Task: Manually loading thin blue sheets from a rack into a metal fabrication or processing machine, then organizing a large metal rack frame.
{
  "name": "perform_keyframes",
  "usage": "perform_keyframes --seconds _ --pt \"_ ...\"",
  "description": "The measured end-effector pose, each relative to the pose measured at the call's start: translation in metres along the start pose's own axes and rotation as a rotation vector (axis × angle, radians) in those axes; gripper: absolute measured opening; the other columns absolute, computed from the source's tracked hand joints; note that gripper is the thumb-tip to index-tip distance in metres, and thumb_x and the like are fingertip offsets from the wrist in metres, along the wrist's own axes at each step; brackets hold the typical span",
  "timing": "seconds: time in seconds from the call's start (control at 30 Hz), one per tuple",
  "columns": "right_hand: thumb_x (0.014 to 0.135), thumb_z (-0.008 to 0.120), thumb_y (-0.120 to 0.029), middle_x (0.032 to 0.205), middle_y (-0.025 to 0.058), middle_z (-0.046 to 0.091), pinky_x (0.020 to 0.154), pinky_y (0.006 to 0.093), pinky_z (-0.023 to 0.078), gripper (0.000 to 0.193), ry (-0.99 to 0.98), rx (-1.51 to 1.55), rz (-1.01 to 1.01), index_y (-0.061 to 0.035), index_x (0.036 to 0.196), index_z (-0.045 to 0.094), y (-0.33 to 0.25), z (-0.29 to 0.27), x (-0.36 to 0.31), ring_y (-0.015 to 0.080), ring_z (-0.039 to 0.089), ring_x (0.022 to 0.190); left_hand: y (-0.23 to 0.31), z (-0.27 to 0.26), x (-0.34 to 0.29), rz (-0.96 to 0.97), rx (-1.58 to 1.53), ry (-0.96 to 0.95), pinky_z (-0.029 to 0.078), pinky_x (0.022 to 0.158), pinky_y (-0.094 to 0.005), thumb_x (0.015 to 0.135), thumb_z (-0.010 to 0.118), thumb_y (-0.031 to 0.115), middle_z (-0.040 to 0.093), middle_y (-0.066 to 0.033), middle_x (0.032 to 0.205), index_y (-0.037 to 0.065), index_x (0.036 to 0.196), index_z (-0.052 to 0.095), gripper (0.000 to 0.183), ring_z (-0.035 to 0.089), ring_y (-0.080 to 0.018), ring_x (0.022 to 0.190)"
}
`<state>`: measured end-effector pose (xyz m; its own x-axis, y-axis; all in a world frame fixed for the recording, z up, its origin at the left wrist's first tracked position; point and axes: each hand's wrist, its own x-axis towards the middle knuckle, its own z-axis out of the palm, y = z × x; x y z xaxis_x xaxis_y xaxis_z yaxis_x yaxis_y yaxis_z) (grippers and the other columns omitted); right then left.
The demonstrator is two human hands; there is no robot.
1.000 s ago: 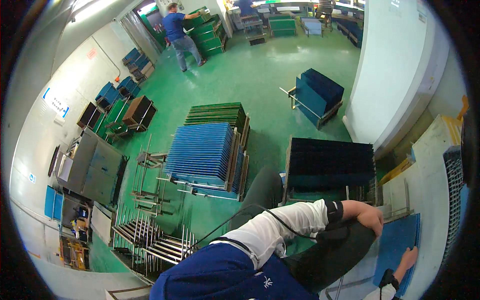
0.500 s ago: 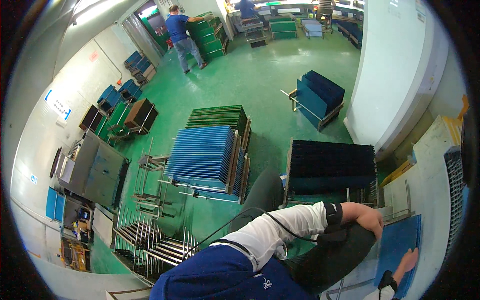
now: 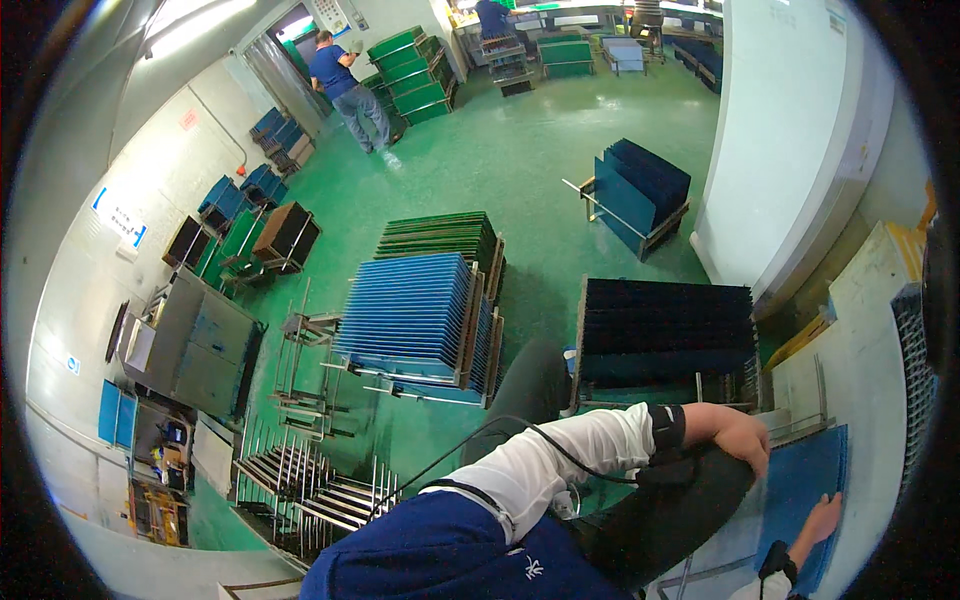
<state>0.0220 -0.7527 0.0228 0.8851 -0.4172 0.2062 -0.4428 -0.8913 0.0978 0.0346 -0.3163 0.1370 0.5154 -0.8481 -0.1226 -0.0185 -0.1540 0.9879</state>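
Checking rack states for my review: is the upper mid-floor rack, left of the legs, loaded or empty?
Loaded: a close row of blue panels spans the upper rack.

My board (image 3: 795,480): blue
My shirt (image 3: 430,548): dark blue, 1 white emblem (image 3: 534,568)
My sleeve (image 3: 565,455): white
My cuff band (image 3: 668,428): black
My trousers (image 3: 660,525): dark grey-green
Front stack (image 3: 400,312): blue stripes
Rear stack (image 3: 435,230): green stripes
Floor (image 3: 540,150): green

grn floor (image 3: 560,150), racks (image 3: 470,335) w/ blu panels (image 3: 400,310)
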Motion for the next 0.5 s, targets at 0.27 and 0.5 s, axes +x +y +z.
perform_keyframes --seconds 0.27,0.5 --pt "0.093 0.053 -0.026 0.124 0.0176 0.058 0.090 0.0416 0.046 0.042 0.061 0.018 -0.036 -0.0031 0.128 0.052 0.034 0.027 0.004 0.0337 0.057 0.110 0.012 0.001 0.001 0.024 -0.014 -0.069 0.048 0.067 -0.0357 0.080 0.063 0.029 0.068 -0.0090 0.080 0.000 0.086 0.069 0.031 0.062 -0.0167 0.074" --pt "0.094 0.052 -0.026 0.125 0.0172 0.058 0.090 0.0411 0.046 0.043 -0.064 -0.017 0.041 -0.0040 0.130 0.051 0.001 -0.003 -0.004 0.0337 0.057 0.111 0.012 0.000 -0.006 -0.025 -0.032 -0.031 0.048 0.067 -0.0352 0.079 0.063 0.029 0.068 -0.0082 0.079 -0.001 0.084 0.069 0.030 0.062 -0.0168 0.073"
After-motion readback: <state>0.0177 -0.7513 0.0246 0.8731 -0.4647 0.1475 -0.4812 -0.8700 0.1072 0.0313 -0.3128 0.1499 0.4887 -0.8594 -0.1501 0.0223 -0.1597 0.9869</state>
